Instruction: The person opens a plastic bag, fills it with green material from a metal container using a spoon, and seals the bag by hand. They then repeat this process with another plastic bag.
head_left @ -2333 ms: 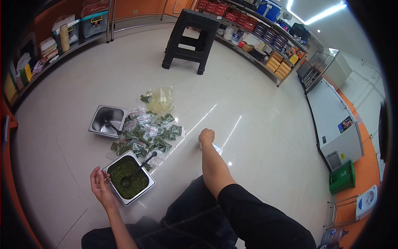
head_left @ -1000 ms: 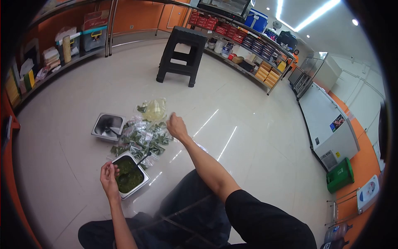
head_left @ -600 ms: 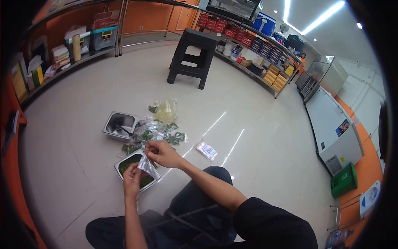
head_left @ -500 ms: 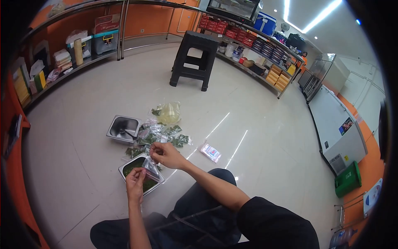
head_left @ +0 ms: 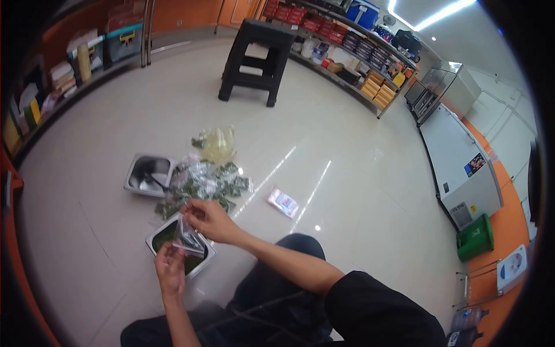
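The left hand [head_left: 170, 269] and right hand [head_left: 211, 220] each pinch an edge of a small clear bag [head_left: 188, 238] held between them, just above a steel tray of chopped greens [head_left: 152, 237]. The bag looks light, limp and slick, best gripped by fingertips at its mouth edges. Beyond the right hand lie filled packets [head_left: 205, 182] and an empty steel pan [head_left: 144, 173].

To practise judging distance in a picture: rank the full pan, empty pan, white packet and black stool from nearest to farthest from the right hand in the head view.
1. Full pan, directly under the right hand and its bag.
2. Empty pan, to the left, and white packet, to the right: too close to call.
3. Black stool, far ahead.
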Action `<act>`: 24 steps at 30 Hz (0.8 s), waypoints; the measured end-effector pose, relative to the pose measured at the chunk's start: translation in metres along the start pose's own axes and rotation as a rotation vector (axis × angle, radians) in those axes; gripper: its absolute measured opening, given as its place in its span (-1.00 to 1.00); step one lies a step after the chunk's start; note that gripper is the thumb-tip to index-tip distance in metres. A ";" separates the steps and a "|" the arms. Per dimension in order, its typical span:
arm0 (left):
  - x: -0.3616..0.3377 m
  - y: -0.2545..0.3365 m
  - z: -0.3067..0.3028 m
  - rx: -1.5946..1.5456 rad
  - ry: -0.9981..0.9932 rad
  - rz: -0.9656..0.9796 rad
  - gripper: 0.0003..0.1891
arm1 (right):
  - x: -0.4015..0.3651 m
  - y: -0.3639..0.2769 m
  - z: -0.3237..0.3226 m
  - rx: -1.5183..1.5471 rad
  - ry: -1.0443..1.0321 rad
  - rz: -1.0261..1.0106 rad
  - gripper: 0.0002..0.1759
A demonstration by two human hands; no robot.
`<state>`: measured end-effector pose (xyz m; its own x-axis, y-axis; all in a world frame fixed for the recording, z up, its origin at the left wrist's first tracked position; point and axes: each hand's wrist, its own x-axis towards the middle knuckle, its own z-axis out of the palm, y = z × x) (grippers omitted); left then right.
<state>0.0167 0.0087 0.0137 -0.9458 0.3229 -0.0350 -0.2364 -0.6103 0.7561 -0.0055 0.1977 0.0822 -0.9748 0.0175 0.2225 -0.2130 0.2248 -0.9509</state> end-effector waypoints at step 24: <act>0.001 0.001 -0.007 0.355 0.268 0.164 -0.85 | -0.024 0.005 0.026 -0.413 -0.345 -0.420 -0.68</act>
<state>0.0141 0.0031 0.0094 -0.9995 0.0162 -0.0281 -0.0319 -0.3374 0.9408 0.0147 0.1732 0.0665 -0.7954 -0.4482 0.4080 -0.6014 0.4993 -0.6237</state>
